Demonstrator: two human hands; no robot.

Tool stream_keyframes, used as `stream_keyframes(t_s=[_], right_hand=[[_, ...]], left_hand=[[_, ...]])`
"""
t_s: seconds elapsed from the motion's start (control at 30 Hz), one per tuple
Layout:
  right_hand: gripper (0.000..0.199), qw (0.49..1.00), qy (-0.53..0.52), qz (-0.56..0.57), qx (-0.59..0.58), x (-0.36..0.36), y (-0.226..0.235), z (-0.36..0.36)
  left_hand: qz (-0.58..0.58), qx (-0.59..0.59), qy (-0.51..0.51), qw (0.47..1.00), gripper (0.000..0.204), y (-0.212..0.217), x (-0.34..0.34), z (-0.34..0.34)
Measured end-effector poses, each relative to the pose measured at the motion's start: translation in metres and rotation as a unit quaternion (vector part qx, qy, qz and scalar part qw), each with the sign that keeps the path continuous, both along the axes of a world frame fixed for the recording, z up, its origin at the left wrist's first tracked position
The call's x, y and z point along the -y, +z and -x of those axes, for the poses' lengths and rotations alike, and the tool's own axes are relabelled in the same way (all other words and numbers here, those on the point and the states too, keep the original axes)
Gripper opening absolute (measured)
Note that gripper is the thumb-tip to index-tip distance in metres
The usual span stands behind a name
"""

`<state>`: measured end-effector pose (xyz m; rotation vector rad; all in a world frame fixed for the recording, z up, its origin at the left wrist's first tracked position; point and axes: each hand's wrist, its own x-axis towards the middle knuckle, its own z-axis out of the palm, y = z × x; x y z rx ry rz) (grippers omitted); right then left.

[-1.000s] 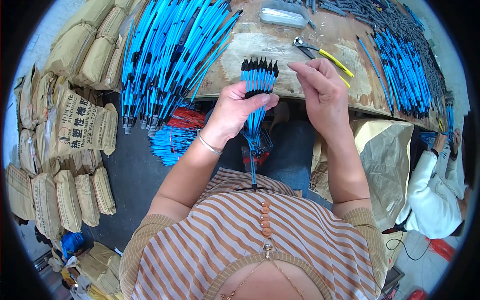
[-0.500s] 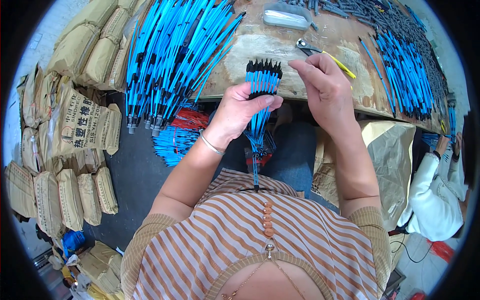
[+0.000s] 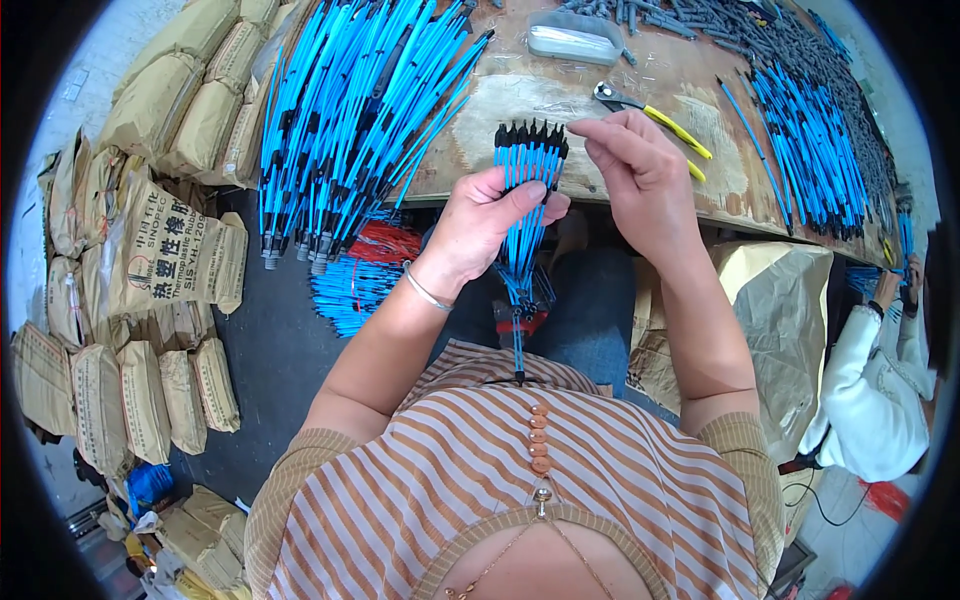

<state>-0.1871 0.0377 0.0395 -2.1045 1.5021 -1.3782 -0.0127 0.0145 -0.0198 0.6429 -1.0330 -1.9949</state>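
Pliers [image 3: 676, 131] beyond right hand [image 3: 645, 175] | blue rods [image 3: 526, 158] fore-aft, black tips [image 3: 533, 133] forward, clamped in left hand [image 3: 470, 228] | right's hold I can't tell

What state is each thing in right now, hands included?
Left hand, gripping blue rod bundle with black tips
Right hand, raised beside those tips, grip unclear
Yellow-handled metal pliers, lying with handles spread
Translucent plastic box, upright, thin pieces inside
Large blue rod heap, overhanging wooden table
Brown paper sacks, stacked
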Motion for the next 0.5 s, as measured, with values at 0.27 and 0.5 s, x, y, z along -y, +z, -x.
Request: stream_keyframes(t_s=[0.27,0.5], right_hand=[[0.035,0.997,0.025,-0.001,-0.067,0.004,0.008,0.008],[0.027,0.997,0.027,0.049,-0.058,-0.010,0.013,-0.001]], left_hand=[[0.065,0.096,0.014,0.993,0.022,0.005,0.001,-0.001],[0.000,0.051,0.001,0.999,0.020,0.010,-0.012,-0.002]])
